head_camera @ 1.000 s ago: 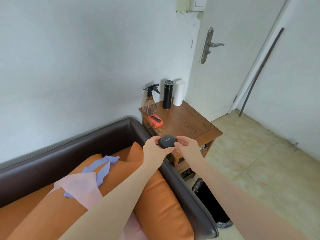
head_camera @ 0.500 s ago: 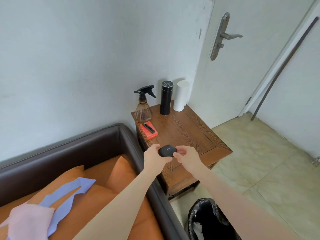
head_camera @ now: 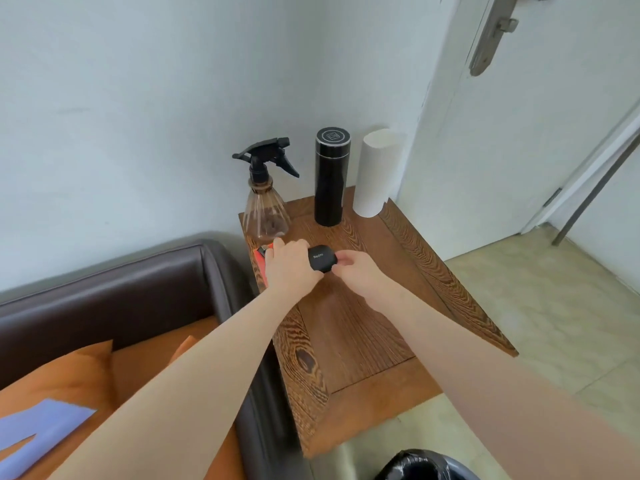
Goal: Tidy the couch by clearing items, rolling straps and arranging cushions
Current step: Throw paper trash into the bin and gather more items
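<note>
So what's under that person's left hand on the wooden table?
An orange flat item pokes out beside the left hand, lying on the side table. The hand covers most of it, so it cannot be identified.

A lived-in home, a sitting room corner: a dark leather couch with orange cushions, a small wooden table holding a spray bottle and black flask beyond the hands, a white door, pale tiled floor.

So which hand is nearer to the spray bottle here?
Left. The left hand sits just below the spray bottle, holding the black case. The right hand holds the case's other side, farther from the bottle.
</note>
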